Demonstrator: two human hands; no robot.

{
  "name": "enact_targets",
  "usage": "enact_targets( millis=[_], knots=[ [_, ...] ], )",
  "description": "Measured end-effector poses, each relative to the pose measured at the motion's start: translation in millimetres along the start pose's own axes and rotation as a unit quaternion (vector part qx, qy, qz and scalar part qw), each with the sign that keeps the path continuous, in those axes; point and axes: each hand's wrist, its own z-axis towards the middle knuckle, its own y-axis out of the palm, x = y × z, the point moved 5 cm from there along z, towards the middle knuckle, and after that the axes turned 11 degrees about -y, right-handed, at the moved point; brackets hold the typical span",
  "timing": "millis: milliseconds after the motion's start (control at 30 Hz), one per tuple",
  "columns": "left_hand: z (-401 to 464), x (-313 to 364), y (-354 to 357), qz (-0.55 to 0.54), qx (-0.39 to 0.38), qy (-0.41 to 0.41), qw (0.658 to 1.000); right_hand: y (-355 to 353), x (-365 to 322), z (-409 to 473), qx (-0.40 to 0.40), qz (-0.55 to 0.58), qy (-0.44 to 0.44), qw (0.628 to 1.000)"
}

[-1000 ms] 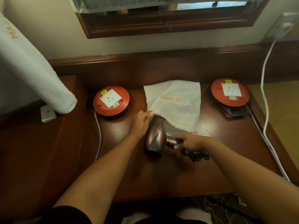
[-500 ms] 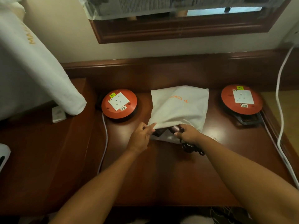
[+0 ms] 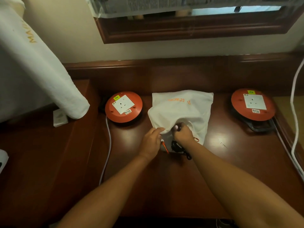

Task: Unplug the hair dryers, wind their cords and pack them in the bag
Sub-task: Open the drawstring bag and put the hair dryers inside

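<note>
My left hand [image 3: 152, 142] pinches the near hem of the white drawstring bag [image 3: 181, 112], fingers curled round the cloth at the bag's mouth and lifting it. My right hand [image 3: 183, 134] is at the same opening, fingers curled round the handle of the hair dryer [image 3: 176, 128]; only a small pinkish-metal piece of it shows past my knuckles, the rest is covered by the cloth. The dryer's wound black cord [image 3: 178, 148] lies bunched under my right wrist at the bag's mouth, touching the bench [image 3: 164, 186], partly outside the bag. An orange drawstring end [image 3: 165, 148] hangs from the hem beside my left hand; another orange loop shows at the hem on the right.

The bag lies at the middle of the bench toward its back edge, orange lettering on top, not legible. Left orange cable reel [image 3: 123, 106] sits just beside the bag near the back edge, socket face up, with a white lead [image 3: 107, 148] running toward the front edge. Right orange cable reel [image 3: 253, 104] sits near the back right corner, well apart from the bag. A white cable [image 3: 294, 112] runs down along the right edge. A white fabric roll [image 3: 41, 71] leans over the back left corner.
</note>
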Motion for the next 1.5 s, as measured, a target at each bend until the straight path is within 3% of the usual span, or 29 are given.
enact_targets(
  millis=[200,433,600,833,1033,1133,1267,1367,1500],
  knots=[
    [-17.6,0.0,5.8,0.0,-0.044,0.034,0.998,0.9,-8.9,11.7,0.069,0.07,0.044,0.994],
    [1.4,-10.4,-8.6,-0.001,-0.011,-0.075,0.997,13.8,-28.3,15.9,-0.019,-0.019,-0.073,0.997],
    [13.3,-11.7,-13.1,0.041,-0.001,-0.052,0.998,21.5,-27.7,16.2,-0.108,-0.083,-0.101,0.986],
    [9.3,-9.5,-14.1,-0.018,0.07,0.031,0.997,26.8,-19.4,24.9,-0.151,-0.109,-0.075,0.98],
    [-5.3,-10.4,-18.6,-0.076,0.015,0.051,0.996,12.9,-29.6,21.2,-0.164,-0.057,-0.017,0.985],
    [-6.7,-20.3,-15.3,0.03,-0.011,0.036,0.999,12.6,-31.6,18.4,-0.161,-0.037,-0.009,0.986],
    [-2.7,-23.4,-3.5,0.219,0.004,0.049,0.974,18.8,-30.5,6.4,-0.189,-0.062,-0.048,0.979],
    [7.9,-11.5,6.2,0.257,-0.005,0.026,0.966,25.1,-27.4,2.9,-0.194,-0.117,-0.101,0.969],
    [28.0,-2.0,15.8,0.256,-0.02,0.009,0.966,34.8,-24.1,2.7,-0.171,-0.119,-0.105,0.972]
  ],
)
